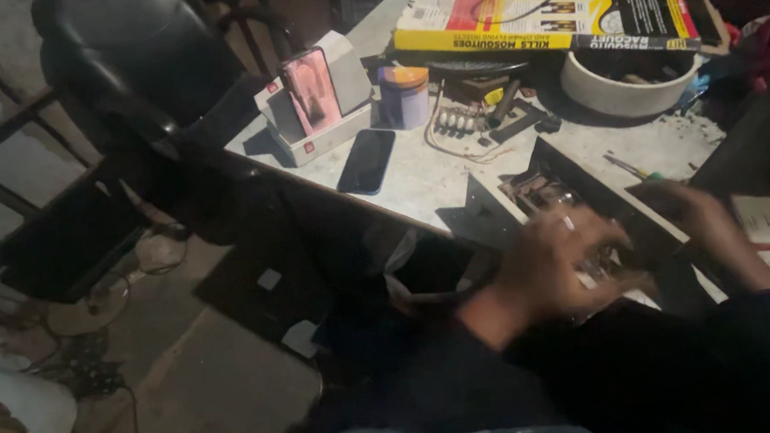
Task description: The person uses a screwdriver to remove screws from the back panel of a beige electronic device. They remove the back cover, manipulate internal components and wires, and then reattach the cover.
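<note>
Blurring with motion, your left hand (551, 262) and right hand (696, 217) sit over the open dark metal casing (578, 195) at the worktop's (419, 181) near edge. You cannot tell whether either hand is gripping or loose. Behind the casing lie a black phone (367, 160), a purple jar (404, 96), a white bowl (629, 84) and a yellow box (544, 12).

2 blurred hands, left (556, 262) and right (701, 217), fingers curled, dark-sleeved forearms.
</note>
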